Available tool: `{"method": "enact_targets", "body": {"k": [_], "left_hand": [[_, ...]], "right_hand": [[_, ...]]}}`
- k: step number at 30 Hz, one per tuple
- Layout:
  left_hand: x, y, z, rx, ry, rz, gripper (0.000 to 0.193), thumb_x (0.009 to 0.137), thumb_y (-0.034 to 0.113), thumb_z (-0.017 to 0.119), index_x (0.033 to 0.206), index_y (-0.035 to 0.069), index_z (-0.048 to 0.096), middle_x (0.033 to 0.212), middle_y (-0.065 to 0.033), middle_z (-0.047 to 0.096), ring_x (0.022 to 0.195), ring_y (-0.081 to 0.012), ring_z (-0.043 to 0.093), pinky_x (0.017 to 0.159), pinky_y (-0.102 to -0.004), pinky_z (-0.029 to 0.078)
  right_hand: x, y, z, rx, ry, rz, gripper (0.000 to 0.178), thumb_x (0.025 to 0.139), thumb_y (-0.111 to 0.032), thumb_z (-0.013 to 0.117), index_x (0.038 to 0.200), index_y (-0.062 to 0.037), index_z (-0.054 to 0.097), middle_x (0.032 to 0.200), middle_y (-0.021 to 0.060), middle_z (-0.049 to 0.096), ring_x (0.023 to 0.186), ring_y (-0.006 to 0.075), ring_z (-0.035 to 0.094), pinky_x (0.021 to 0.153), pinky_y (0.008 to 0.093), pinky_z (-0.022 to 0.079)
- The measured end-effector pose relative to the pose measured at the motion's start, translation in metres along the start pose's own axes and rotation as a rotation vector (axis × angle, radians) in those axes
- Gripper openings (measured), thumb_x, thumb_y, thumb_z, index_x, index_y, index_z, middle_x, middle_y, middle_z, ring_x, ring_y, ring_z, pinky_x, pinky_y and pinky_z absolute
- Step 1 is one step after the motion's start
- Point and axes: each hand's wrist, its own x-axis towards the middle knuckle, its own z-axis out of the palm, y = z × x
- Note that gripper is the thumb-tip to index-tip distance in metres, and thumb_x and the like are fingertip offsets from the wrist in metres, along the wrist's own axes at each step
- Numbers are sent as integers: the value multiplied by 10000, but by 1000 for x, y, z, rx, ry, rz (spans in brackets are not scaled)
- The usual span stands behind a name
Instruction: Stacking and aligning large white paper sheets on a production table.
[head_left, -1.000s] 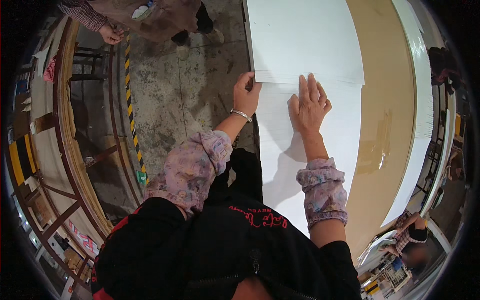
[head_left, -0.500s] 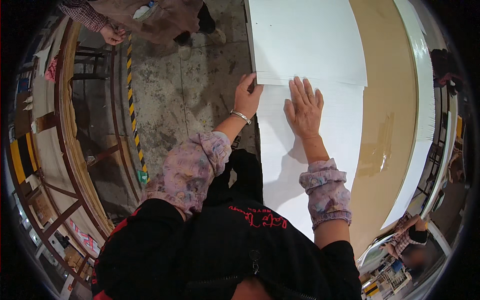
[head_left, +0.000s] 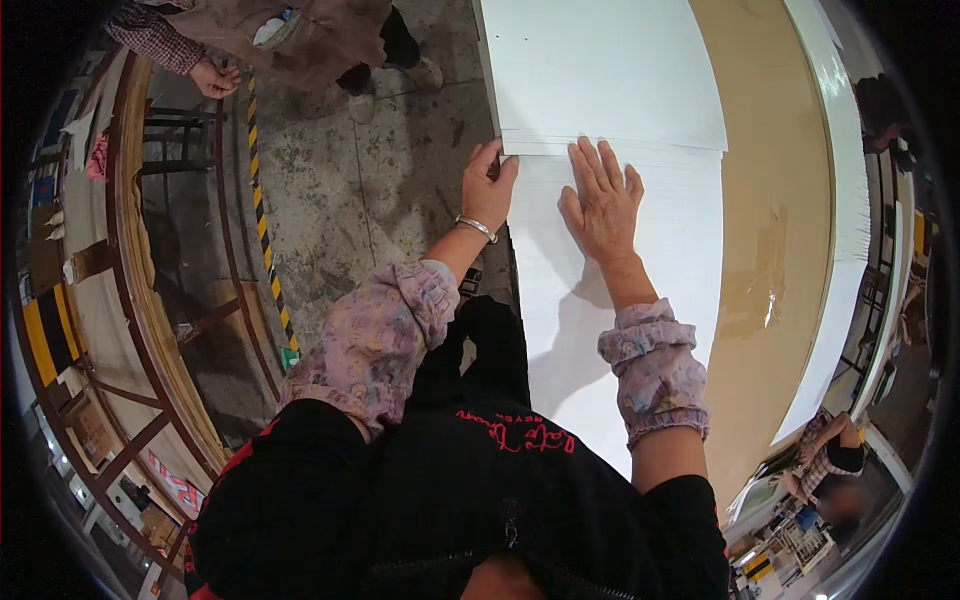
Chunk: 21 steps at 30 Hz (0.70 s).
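My right hand (head_left: 604, 205) lies flat on the lower white sheets (head_left: 660, 260), fingers stretched out and thumb apart. Its fingertips reach the near edge of the upper white sheets (head_left: 610, 75), which overlap the lower ones in thin, stepped layers. At the left edge of this overlap, my left hand (head_left: 487, 190) is closed on the sheets' corner, thumb on top and fingers along the side. How far those fingers reach underneath is hidden. A silver bracelet (head_left: 476, 229) circles my left wrist, and patterned sleeve covers are on both forearms.
Brown board (head_left: 765, 220) with shiny tape lies right of the sheets. Left of them is a stained concrete floor (head_left: 330, 200) with a yellow-black strip (head_left: 262, 220). Another person's hand (head_left: 214, 77) shows top left beside a metal-framed rack (head_left: 125, 200). Someone else works lower right.
The sheets and both hands appear slightly higher in the picture, with the view shifted a little. My right hand still lies flat and my left stays at the sheets' edge.
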Motion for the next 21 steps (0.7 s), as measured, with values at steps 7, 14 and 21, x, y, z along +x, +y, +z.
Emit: {"method": "enact_targets", "body": {"k": [7,14,21], "left_hand": [[4,-10,3,2,12,70,250,773,69,610,1016,11,593,767,-40,494,635,-131,466,580,-272,391],[4,-3,5,76,66,52,249,771,165,678,938,-9,619,827,-64,510,665,-144,501,610,-269,416],[16,-6,7,72,248,-7,181,710,130,741,762,3,623,867,-32,489,668,-111,507,599,-244,437]], "right_hand": [[1,0,5,-2,8,22,524,816,-275,471,1321,-153,405,1391,16,384,1301,226,309,1010,512,192],[-1,-1,0,19,37,35,509,818,-248,466,1309,-122,415,1385,31,392,1298,226,314,1020,490,206],[7,40,8,305,247,116,506,775,-106,619,1251,-40,460,1264,167,483,1098,320,504,914,386,426]]}}
